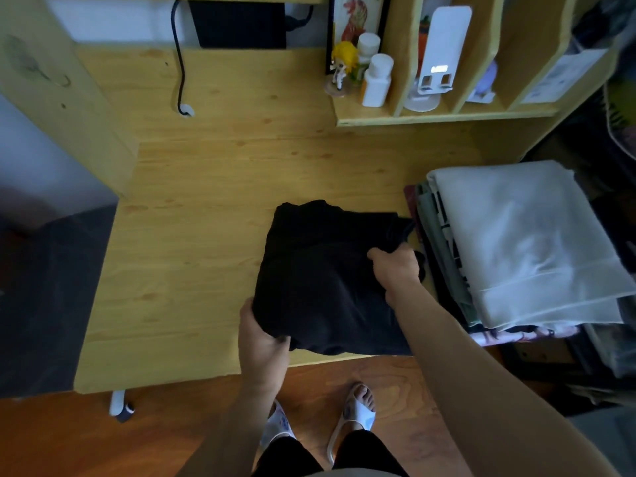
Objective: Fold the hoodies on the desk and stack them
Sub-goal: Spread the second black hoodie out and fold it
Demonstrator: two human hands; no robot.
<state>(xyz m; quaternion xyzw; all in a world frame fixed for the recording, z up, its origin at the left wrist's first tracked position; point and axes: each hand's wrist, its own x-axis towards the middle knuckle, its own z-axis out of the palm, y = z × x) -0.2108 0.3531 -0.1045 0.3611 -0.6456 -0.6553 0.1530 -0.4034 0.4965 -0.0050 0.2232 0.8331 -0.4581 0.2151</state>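
Note:
A black hoodie, folded into a rough rectangle, lies on the wooden desk near its front edge. My left hand grips the hoodie's near-left corner, fingers tucked under the cloth. My right hand grips the hoodie's right edge, where the fabric bunches up. To the right stands a stack of folded clothes with a white folded garment on top.
A shelf unit at the back right holds white bottles, a small figurine and a white stand. A black cable hangs down onto the desk at the back left. My slippered feet stand on the wood floor below.

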